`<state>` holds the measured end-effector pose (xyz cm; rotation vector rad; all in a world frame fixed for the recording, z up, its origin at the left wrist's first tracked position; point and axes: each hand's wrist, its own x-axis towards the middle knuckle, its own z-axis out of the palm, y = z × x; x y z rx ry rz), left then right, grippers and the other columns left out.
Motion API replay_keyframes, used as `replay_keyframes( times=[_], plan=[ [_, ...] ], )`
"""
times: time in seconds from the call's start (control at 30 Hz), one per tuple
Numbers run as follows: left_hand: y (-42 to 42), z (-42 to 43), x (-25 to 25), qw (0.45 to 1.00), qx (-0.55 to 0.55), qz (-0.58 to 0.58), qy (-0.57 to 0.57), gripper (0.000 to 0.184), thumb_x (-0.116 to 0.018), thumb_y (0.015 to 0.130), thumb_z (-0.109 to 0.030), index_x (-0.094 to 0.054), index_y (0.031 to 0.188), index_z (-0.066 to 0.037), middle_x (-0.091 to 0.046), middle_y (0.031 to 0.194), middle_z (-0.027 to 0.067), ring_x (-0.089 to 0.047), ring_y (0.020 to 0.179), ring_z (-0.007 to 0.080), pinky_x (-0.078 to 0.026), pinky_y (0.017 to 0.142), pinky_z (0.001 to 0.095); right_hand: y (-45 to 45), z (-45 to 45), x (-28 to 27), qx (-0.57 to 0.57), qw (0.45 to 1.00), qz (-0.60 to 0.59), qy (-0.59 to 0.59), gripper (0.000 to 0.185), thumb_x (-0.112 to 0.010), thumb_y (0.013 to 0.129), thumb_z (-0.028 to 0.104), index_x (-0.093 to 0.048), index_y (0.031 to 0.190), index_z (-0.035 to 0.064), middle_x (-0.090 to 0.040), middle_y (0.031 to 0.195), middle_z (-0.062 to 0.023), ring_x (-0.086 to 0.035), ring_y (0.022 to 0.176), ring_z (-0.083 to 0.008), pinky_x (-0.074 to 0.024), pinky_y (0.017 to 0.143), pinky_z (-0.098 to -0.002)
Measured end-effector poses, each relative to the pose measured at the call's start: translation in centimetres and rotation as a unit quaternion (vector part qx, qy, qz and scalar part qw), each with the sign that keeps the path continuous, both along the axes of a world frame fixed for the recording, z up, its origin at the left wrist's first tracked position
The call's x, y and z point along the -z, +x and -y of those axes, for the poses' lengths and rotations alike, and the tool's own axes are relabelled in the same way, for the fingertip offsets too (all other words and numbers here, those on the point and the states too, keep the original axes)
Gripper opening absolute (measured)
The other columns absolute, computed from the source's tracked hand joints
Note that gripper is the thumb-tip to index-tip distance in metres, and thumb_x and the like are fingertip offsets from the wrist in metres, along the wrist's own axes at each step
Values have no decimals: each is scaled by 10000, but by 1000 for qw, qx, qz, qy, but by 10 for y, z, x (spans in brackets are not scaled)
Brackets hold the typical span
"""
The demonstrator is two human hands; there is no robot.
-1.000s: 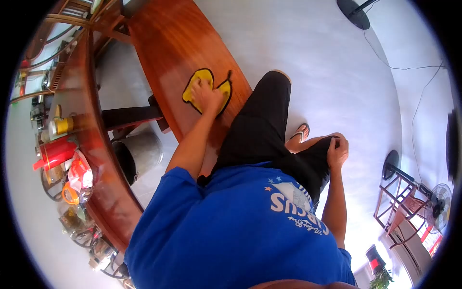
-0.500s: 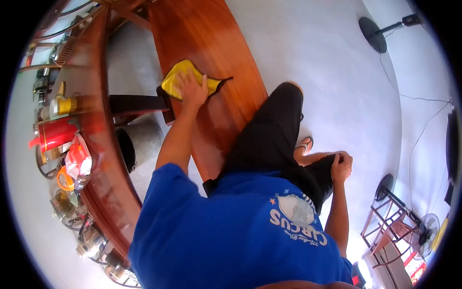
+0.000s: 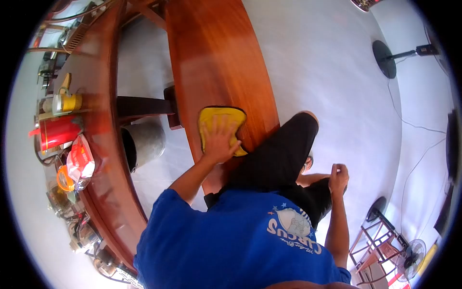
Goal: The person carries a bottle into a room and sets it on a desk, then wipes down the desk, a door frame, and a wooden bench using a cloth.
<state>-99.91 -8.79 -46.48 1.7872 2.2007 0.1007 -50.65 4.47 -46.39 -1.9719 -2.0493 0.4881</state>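
Observation:
My left hand (image 3: 219,142) lies flat with spread fingers on a yellow cloth (image 3: 208,118) with dark edging. The cloth is spread out on a glossy reddish-brown wooden bench (image 3: 226,58), close beside my thigh in black trousers (image 3: 274,149). Over at my other knee, my right hand (image 3: 339,179) is loosely closed with its fingers curled, and I see nothing in it.
A long wooden table (image 3: 103,159) runs along the left, bearing a red container (image 3: 57,132), a yellow mug (image 3: 70,102) and a red-and-white packet (image 3: 81,159). Beneath it stands a metal bucket (image 3: 147,142). A fan (image 3: 410,260) and wooden stool (image 3: 373,243) are at right.
My left hand and the cloth have come back along the bench toward my body. The cloth, bunched with a trailing corner before, now lies flatter. My right hand stays near the knee.

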Motion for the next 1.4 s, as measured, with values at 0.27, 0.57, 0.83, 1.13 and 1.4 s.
replay_keyframes(
  times=[0.27, 0.57, 0.83, 1.13, 1.4],
  plan=[
    [-100, -65, 29, 938, -332, -97, 26, 890, -446, 968, -667, -275, 1612, -77, -83, 1686, 265, -14, 1540, 512, -21, 1166, 736, -266, -110, -53, -236, 954, -163, 88, 219, -681, 934, 132, -632, 1105, 5, -612, 1108, -252, -623, 973, -403, -525, 832, -457],
    [-201, -179, 33, 929, -362, -69, 41, 960, -388, 950, -736, -204, 1631, -86, -55, 1687, 270, -23, 1544, 500, -73, 1195, 704, -408, -101, 27, -313, 948, 48, 39, 759, -582, 983, 426, -325, 1564, 11, -225, 1528, -452, -377, 1334, -581, -346, 1073, -629],
    [-315, -314, 58, 920, -381, -82, 50, 1022, -348, 906, -829, -190, 1642, -137, -94, 1691, 245, -45, 1554, 475, -52, 1175, 741, -401, -95, 29, -302, 952, 32, 23, 787, -578, 975, 454, -324, 1566, 1, -197, 1519, -485, -369, 1320, -605, -349, 1056, -627],
    [-389, -455, 64, 939, -316, -130, 33, 1003, -344, 877, -868, -205, 1645, -238, -65, 1701, 229, -50, 1546, 502, -54, 1167, 745, -391, -104, 24, -297, 952, 62, -30, 795, -615, 935, 504, -421, 1527, 10, -221, 1496, -498, -375, 1300, -603, -374, 1019, -598],
    [-333, -552, 75, 981, -101, -136, 95, 941, -351, 885, -860, -276, 1625, -284, -152, 1705, 151, -108, 1555, 446, -118, 1190, 709, -390, -108, 29, -294, 952, 71, -56, 784, -625, 928, 520, -451, 1518, 34, -213, 1502, -490, -361, 1323, -597, -371, 1019, -604]
  ],
)
